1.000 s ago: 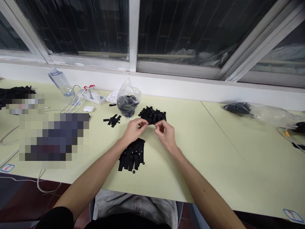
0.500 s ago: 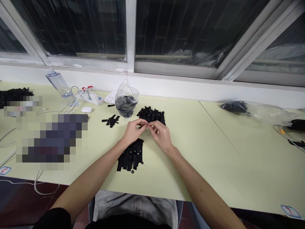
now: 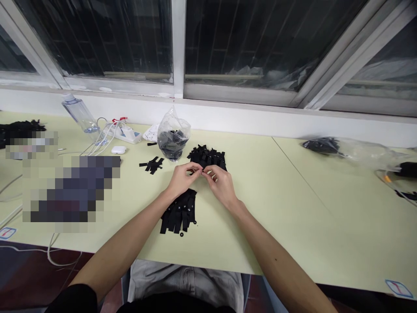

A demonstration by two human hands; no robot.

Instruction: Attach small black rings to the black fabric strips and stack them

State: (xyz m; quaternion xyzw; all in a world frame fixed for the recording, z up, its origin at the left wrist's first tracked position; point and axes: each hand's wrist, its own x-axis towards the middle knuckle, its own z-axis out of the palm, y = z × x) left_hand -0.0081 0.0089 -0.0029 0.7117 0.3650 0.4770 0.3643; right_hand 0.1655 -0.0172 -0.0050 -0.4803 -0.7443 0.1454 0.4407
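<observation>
My left hand (image 3: 184,177) and my right hand (image 3: 219,182) meet fingertip to fingertip above the table, each closed in a pinch. Whatever lies between the fingertips is too small and covered to make out. Just behind the hands is a pile of short black strips (image 3: 211,157), partly hidden by the fingers. Below my left wrist lies a second bunch of black strips (image 3: 179,215) with small light marks on them. A small black ring (image 3: 181,234) rests at that bunch's near edge.
Behind stands a clear plastic bag (image 3: 173,139) of black pieces, with a few loose strips (image 3: 152,165) beside it. Leftward are a white earbud case (image 3: 119,150), a power strip (image 3: 130,135), cables and a tilted clear bottle (image 3: 81,114). Another plastic bag (image 3: 358,153) lies at right.
</observation>
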